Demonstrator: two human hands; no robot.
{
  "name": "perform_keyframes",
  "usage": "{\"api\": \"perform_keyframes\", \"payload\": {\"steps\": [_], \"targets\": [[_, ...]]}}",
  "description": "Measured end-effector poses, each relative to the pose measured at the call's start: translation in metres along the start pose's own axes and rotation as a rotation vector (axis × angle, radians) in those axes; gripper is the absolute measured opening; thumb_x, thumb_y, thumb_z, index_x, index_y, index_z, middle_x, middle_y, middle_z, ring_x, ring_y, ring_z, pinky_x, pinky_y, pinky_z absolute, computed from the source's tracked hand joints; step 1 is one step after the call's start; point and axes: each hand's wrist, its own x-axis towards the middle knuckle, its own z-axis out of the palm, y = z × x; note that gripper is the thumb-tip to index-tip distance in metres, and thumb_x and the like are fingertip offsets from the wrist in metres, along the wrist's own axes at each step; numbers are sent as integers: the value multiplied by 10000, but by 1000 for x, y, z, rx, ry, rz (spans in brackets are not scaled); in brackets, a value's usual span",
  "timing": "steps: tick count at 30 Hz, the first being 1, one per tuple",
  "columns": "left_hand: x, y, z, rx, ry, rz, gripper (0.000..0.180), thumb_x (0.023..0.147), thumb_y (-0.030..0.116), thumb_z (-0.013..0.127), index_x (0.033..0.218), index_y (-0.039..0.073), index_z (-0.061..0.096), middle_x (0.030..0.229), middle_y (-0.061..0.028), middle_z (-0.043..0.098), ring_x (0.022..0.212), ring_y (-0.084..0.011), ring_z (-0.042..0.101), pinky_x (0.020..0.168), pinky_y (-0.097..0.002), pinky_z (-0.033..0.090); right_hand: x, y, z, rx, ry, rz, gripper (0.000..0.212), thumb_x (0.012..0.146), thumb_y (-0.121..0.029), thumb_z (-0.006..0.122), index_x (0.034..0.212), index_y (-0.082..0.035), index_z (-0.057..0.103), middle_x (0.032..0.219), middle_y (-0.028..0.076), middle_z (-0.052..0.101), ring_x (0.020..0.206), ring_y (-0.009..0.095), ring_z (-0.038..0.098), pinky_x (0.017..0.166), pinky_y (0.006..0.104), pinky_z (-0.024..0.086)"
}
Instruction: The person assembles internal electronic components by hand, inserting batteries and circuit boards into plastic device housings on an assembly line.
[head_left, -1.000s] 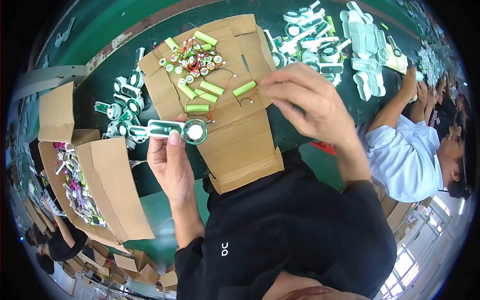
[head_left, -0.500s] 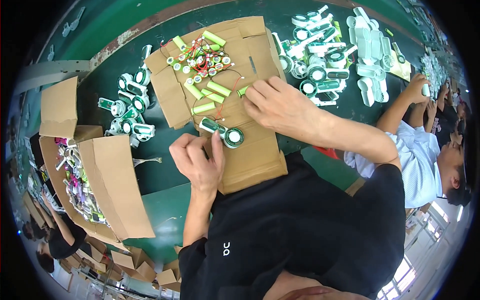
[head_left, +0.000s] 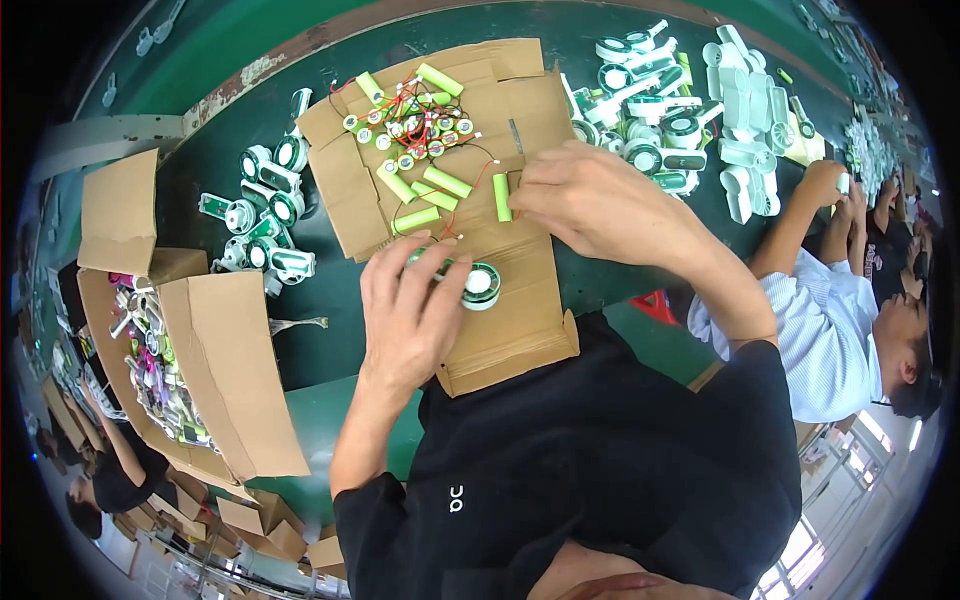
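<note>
A small white and dark-green handheld fan housing lies on the flattened cardboard in front of me. My left hand curls over its handle end, hiding most of that part; the round fan end shows beside the fingers. To the right, my right hand pinches at the side of a light-green cylindrical battery with thin leads; its fingertips are partly hidden. Several similar batteries lie just beyond my left hand, and a pile of wired ones sits on the far cardboard.
Several fan housings lie left of the cardboard, more at the far right beside stacked pale shells. An open carton of mixed parts stands at the left. A co-worker in a light-blue shirt sits at the right.
My left hand has moved forward and closed over the fan housing's handle. The battery at my right hand has turned to stand lengthwise and shows more fully.
</note>
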Motion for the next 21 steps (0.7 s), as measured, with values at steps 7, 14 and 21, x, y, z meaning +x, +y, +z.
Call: {"api": "perform_keyframes", "payload": {"steps": [7, 14, 21], "targets": [[6, 19, -3, -1172, 444, -574, 331, 974, -59, 636, 1269, 7, 501, 1157, -189, 704, 1064, -248, 711, 928, -371, 576, 0, 6, -10, 111, 91, 84, 373, 827, -31, 721, 1194, -29, 655, 993, 130, 657, 973, 358, 631, 835, 447, 512], [24, 18, -3, -1504, 637, -714, 405, 910, -109, 702, 1222, 29, 484, 1197, -179, 669, 1085, -291, 714, 965, -416, 579, -18, 2, -7, 55, 168, 295, 347, 809, -82, 781, 1129, -24, 658, 993, 150, 649, 956, 380, 622, 816, 449, 515], [15, 10, 0, -1313, 665, -730, 403, 910, -92, 718, 1235, 56, 530, 1154, -137, 672, 1086, -229, 681, 932, -331, 555, -18, -10, 11, -44, 276, 353, 294, 803, -119, 805, 1042, -35, 656, 976, 133, 646, 920, 358, 619, 793, 449, 506]]}}
